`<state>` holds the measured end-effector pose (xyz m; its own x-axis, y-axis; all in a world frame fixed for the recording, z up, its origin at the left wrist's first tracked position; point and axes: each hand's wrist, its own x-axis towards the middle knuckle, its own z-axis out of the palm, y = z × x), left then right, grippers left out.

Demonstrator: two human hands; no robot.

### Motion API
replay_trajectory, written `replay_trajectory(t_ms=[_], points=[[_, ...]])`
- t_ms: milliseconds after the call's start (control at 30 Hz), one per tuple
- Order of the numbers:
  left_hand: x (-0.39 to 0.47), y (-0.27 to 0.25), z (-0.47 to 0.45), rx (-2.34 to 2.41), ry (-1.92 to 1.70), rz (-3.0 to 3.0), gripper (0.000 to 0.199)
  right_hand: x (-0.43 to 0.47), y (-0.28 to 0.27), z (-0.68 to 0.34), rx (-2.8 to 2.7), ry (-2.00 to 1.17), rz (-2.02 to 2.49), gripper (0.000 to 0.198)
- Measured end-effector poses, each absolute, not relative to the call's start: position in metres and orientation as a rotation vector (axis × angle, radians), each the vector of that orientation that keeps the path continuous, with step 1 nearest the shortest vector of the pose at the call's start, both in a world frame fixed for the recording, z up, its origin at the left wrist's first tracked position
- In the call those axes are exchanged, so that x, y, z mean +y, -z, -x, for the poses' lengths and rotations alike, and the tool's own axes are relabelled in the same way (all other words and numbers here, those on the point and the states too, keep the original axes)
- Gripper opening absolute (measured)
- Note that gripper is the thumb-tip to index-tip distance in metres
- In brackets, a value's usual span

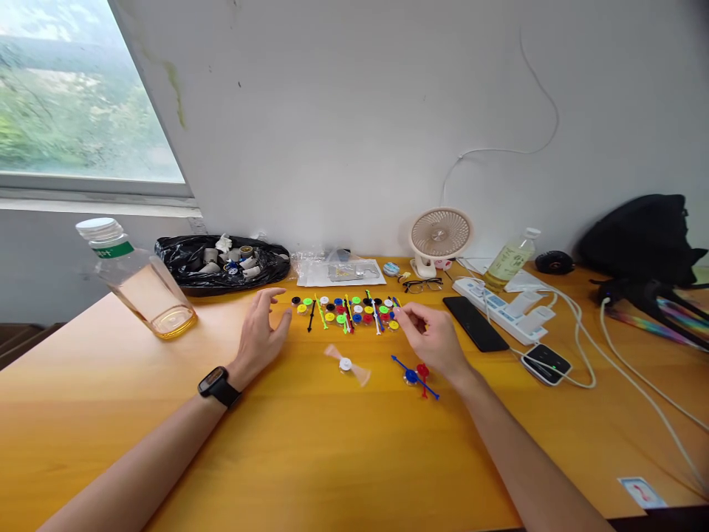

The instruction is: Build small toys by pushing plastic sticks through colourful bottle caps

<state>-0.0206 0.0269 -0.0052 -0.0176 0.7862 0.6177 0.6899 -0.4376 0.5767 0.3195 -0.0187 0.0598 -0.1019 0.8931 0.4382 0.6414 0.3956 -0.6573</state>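
Note:
My left hand [261,332] rests on the desk, thumb and fingers apart, holding nothing. It lies left of rows of small round pieces [330,318] in black, white, green, yellow, red and blue, with thin arrow-shaped pointers [312,316] among them. At the right end of the rows my right hand [433,338] has thumb and fingers pinched together; whatever they hold is too hidden to name. Between my hands and nearer me, a white spinner [346,364] has a blurred pointer, as if turning. A blue spinner [410,376] and a red spinner [423,369] sit close together below my right hand.
A large bottle [149,288] stands left, before a black plastic bag [171,258] of rubbish. Behind the pieces are a fan [442,235] and glasses [422,284]. On the right lie a phone [475,324], a power strip [501,310] and loose cables.

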Motion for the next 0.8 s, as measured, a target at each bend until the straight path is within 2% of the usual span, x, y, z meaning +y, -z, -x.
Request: replay_trajectory(t_ms=[167, 300, 433, 600, 667, 800], points=[[0.044, 0.022, 0.036, 1.616, -1.197, -2.113, 0.034, -0.026, -0.069, -0.34, -1.875, -0.676, 1.238, 0.063], [0.041, 0.023, 0.031, 1.496, -1.02, -2.329, 0.041, -0.036, -0.068, -0.362, -2.128, -0.846, 1.236, 0.052], [0.036, 0.019, 0.025, 1.513, -0.849, -2.443, 0.047, -0.05, -0.06, -0.384, -2.215, -0.727, 1.284, 0.047], [0.042, 0.025, 0.028, 1.454, -0.923, -2.427, 0.029, -0.071, -0.048, -0.39, -2.129, -0.558, 1.445, 0.042], [0.045, 0.028, 0.031, 1.418, -0.95, -2.433, 0.028, -0.078, -0.043, -0.387, -2.167, -0.577, 1.504, 0.044], [0.045, 0.027, 0.033, 1.395, -0.998, -2.433, 0.039, -0.089, -0.031, -0.379, -2.247, -0.702, 1.531, 0.043]])
